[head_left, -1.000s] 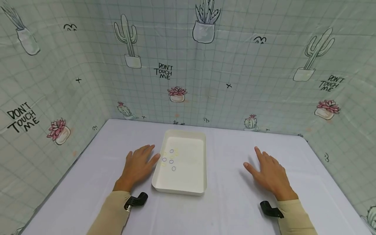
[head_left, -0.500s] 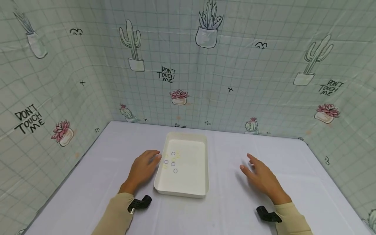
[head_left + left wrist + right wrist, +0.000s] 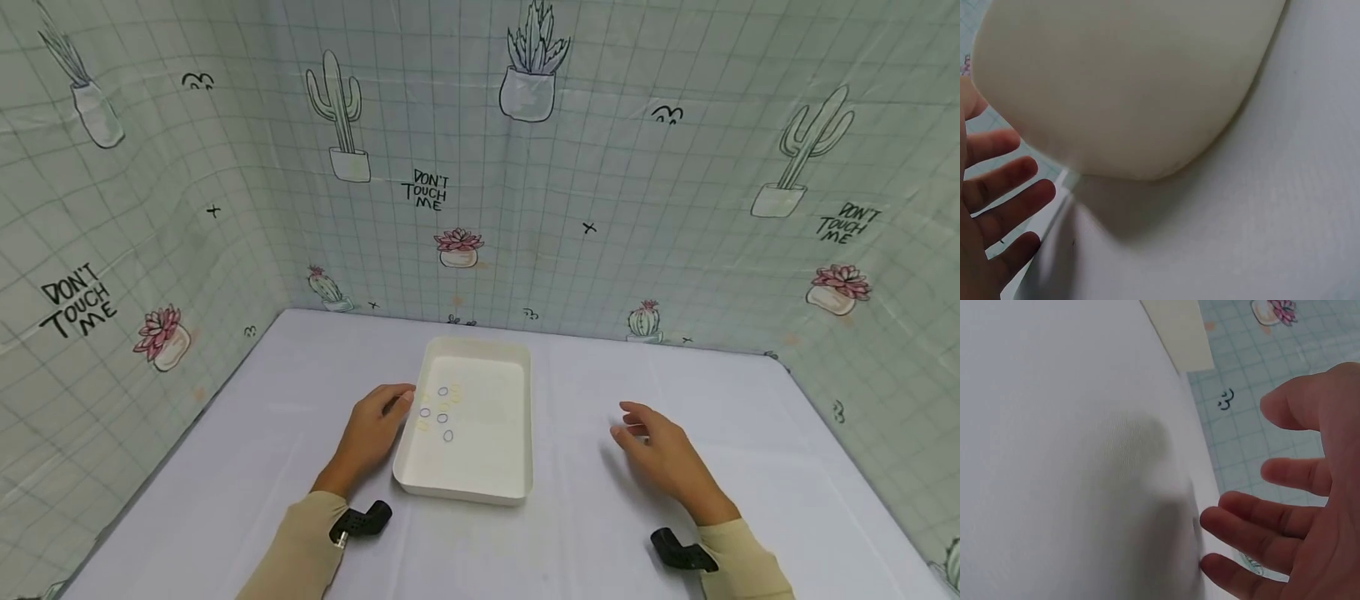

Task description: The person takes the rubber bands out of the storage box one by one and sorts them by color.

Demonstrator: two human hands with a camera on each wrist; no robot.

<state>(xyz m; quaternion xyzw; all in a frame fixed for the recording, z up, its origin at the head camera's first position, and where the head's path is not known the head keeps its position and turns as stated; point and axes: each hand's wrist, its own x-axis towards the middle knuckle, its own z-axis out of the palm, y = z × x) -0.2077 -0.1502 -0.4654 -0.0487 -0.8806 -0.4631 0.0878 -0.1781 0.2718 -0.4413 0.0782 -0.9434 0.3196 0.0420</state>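
A white rectangular tray [image 3: 487, 433] lies on the table left of the middle. Several small thin rings, some dark blue [image 3: 447, 436] and some pale yellow [image 3: 455, 392], lie in its left half. My left hand [image 3: 372, 429] is at the tray's left rim, fingertips right by it; whether they touch is hard to tell. In the left wrist view its fingers [image 3: 1013, 209] are spread and loosely bent beside the tray wall [image 3: 1129, 94]. Well to the right of the tray, my right hand [image 3: 667, 458] hovers over the table with loosely bent fingers [image 3: 1254, 537], holding nothing.
A white cloth covers the table [image 3: 577, 533]. Around its back and sides hangs a grid-patterned curtain [image 3: 540, 192] with printed cacti. Each wrist wears a black camera mount, the left mount [image 3: 362, 521] close to the tray's near left corner.
My left hand has moved right to the tray's rim, its fingers drawing in. The right hand has come a little left and nearer, fingers bending more. The head view has shifted slightly.
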